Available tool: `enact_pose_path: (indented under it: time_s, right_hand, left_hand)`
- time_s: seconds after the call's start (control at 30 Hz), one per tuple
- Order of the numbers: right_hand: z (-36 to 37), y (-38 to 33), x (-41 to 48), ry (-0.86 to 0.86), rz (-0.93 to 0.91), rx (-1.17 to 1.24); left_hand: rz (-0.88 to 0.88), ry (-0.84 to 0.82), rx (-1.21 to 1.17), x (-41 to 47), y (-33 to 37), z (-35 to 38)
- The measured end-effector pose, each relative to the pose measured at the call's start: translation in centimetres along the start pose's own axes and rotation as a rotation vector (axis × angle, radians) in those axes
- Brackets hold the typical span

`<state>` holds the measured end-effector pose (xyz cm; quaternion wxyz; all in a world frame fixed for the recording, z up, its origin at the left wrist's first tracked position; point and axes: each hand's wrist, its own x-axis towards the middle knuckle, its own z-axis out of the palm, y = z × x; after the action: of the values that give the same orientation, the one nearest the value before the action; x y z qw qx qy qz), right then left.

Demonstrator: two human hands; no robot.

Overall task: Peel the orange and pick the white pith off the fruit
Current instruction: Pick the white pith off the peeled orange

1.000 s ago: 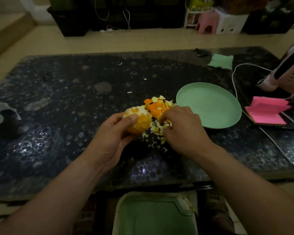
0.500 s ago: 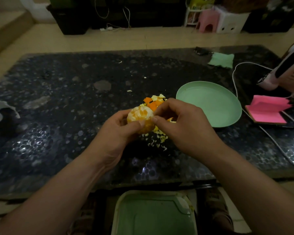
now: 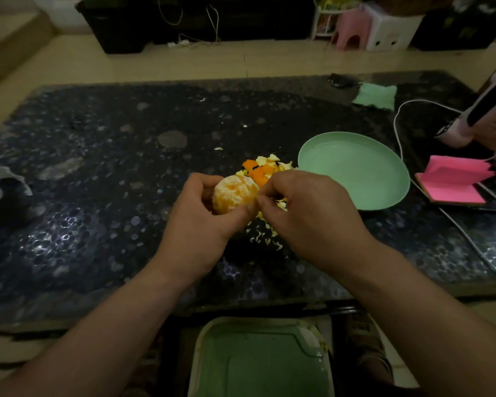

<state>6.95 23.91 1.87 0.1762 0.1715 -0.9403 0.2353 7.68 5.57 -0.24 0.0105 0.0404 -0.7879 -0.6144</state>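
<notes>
Over the dark speckled stone table [image 3: 103, 173], your left hand [image 3: 201, 222] grips the peeled, pith-flecked orange [image 3: 234, 196]. Your right hand [image 3: 307, 216] is pinched shut at its 3 o'clock edge, so pith-picking; next, pluck carefully.

The lower side of the peeled, pith-flecked orange [image 3: 234, 194] sits hidden behind the left hand [image 3: 201, 224]. The right hand [image 3: 304, 213] covers part of the pile of orange and white peel scraps [image 3: 262, 170] at frame centre. The pale green plastic bin [image 3: 259, 359] is cut off by the bottom edge, a pink-and-white device [image 3: 487, 121] by the right edge, a crumpled white sheet [image 3: 0, 179] by the left.
</notes>
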Motion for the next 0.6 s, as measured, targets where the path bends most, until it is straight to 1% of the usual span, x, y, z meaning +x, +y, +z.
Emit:
enact_pose_path:
  time_s: [0.1,0.23,0.3,0.47,0.6]
  right_hand:
    - [0.5,-0.1,0.0,0.065,-0.040,-0.043]
    - [0.6,-0.1,0.1,0.083,-0.034,-0.045]
    - [0.4,0.0,0.2,0.091,-0.014,-0.004]
    - [-0.4,1.2,0.3,-0.023,0.100,0.269]
    - [-0.5,1.2,0.2,-0.065,0.095,0.283]
  left_hand:
    - [0.025,0.014,0.031,-0.1,-0.1,0.1]
    - [0.036,0.014,0.035,-0.2,-0.1,0.0]
    - [0.020,-0.006,0.008,0.0,0.0,-0.1]
    - [-0.028,-0.034,-0.105,0.2,0.4,-0.4]
    - [-0.013,-0.042,-0.118,0.2,0.5,-0.6]
